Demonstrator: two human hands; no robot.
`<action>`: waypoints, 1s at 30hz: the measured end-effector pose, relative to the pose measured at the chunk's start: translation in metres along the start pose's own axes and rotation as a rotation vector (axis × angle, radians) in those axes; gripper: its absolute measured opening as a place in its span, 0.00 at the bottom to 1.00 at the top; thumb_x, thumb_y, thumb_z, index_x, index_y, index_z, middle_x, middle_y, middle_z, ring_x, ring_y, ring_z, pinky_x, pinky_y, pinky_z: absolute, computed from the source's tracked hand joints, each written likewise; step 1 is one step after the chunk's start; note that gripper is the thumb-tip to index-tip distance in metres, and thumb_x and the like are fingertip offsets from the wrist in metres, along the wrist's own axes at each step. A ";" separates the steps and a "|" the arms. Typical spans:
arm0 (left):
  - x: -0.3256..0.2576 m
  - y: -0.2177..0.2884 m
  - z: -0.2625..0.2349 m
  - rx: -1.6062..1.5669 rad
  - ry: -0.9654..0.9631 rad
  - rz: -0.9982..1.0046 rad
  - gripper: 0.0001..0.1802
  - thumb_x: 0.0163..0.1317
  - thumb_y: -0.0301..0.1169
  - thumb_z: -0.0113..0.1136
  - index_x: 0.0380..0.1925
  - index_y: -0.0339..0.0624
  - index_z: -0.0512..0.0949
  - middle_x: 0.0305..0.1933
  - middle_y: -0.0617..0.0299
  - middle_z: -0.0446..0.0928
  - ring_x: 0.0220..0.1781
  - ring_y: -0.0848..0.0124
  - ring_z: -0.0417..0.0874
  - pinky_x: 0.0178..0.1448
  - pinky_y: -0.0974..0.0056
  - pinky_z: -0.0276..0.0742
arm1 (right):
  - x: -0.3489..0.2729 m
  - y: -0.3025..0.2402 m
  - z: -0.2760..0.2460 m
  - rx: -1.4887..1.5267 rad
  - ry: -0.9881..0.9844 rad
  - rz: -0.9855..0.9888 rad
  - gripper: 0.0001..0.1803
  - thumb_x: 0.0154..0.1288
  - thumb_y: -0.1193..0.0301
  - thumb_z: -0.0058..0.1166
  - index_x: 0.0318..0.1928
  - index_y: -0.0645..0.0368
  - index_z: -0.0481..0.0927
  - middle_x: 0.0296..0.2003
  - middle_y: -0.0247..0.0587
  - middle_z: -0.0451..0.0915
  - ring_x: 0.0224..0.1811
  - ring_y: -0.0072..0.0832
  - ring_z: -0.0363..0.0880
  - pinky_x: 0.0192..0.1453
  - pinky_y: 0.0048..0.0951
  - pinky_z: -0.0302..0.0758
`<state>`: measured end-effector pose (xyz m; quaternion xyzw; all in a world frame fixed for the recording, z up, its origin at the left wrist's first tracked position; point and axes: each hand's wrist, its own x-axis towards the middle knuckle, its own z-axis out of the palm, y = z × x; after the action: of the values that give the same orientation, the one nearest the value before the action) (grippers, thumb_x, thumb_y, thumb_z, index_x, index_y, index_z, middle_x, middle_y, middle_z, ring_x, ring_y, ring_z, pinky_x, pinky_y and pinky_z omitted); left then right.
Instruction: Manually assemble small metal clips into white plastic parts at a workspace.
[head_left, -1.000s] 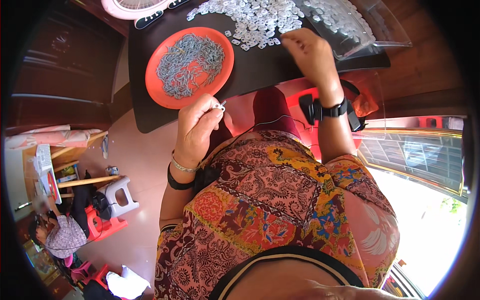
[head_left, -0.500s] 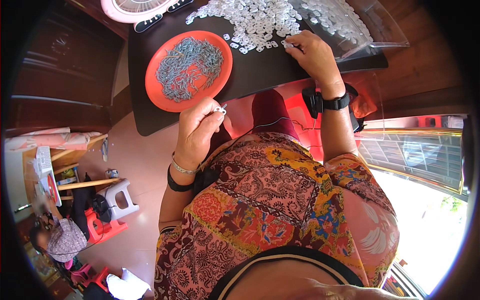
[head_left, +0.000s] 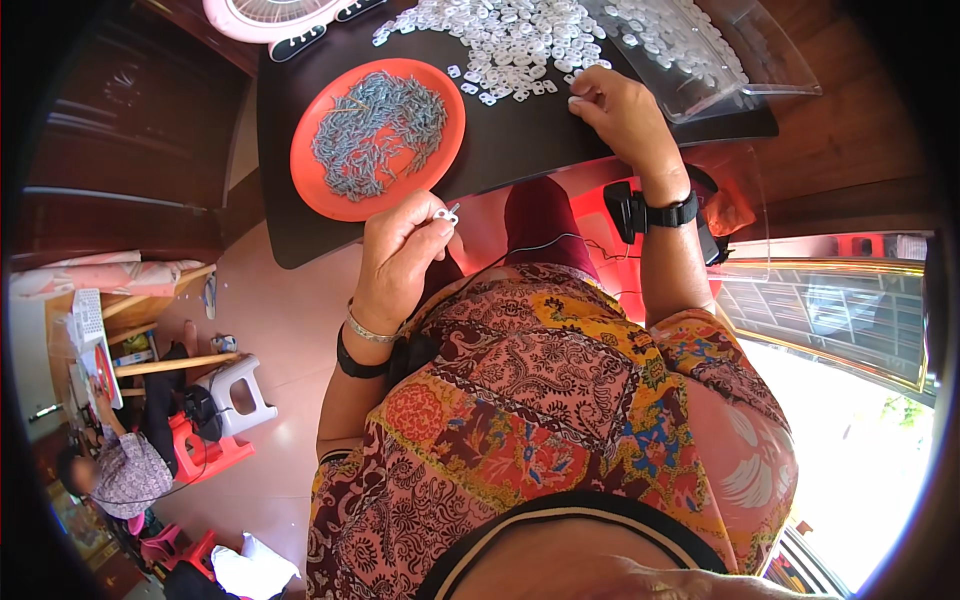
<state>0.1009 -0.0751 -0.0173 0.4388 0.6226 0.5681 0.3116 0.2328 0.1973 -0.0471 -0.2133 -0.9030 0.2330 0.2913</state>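
Note:
My left hand (head_left: pixel 400 250) is closed in front of the table, just below the rim of the orange-red plate (head_left: pixel 312 185). Between its thumb and forefinger is a small white plastic clip (head_left: pixel 444 216), with a grey screw (head_left: pixel 454 208) sticking out of it. On the plate lie many loose grey screws (head_left: pixel 350 140). My right hand (head_left: pixel 632 120) is over the table beside a pile of similar white clips (head_left: pixel 520 45). Its thumb and forefinger are pinched together; what they hold, if anything, is too small to make out.
A clear plastic bin (head_left: pixel 700 105) with more white clips lies at the table's right. A pink fan (head_left: pixel 275 25) stands at the back left of the dark table (head_left: pixel 275 225). At far left, another person (head_left: pixel 130 470) sits near a grey stool (head_left: pixel 240 400) and a red stool (head_left: pixel 215 460).
My right hand has drawn slightly back from the edge of the clip pile. My left hand has turned a little, and the screw in its clip now points up to the right.

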 end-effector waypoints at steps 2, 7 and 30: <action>0.000 -0.006 -0.001 -0.037 -0.002 -0.011 0.07 0.60 0.27 0.49 0.25 0.35 0.71 0.20 0.64 0.73 0.22 0.81 0.66 0.28 0.73 0.61 | -0.006 -0.019 0.001 0.122 -0.044 0.024 0.10 0.55 0.71 0.59 0.40 0.57 0.80 0.28 0.39 0.80 0.30 0.30 0.79 0.37 0.28 0.74; 0.006 -0.012 -0.003 -0.190 -0.021 -0.027 0.09 0.62 0.30 0.48 0.27 0.37 0.72 0.24 0.63 0.74 0.26 0.79 0.74 0.29 0.74 0.64 | -0.014 -0.073 0.022 0.957 -0.257 0.074 0.10 0.63 0.77 0.55 0.45 0.60 0.81 0.34 0.27 0.81 0.36 0.13 0.75 0.41 0.18 0.73; 0.008 -0.013 0.002 -0.436 0.142 0.010 0.11 0.62 0.31 0.48 0.28 0.34 0.74 0.31 0.53 0.78 0.28 0.72 0.77 0.32 0.72 0.69 | -0.028 -0.106 0.050 1.370 -0.359 0.184 0.06 0.63 0.80 0.54 0.41 0.66 0.79 0.35 0.37 0.82 0.37 0.19 0.80 0.43 0.20 0.76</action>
<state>0.0967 -0.0668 -0.0299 0.3231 0.5031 0.7204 0.3515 0.1958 0.0833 -0.0378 -0.0159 -0.5658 0.8031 0.1860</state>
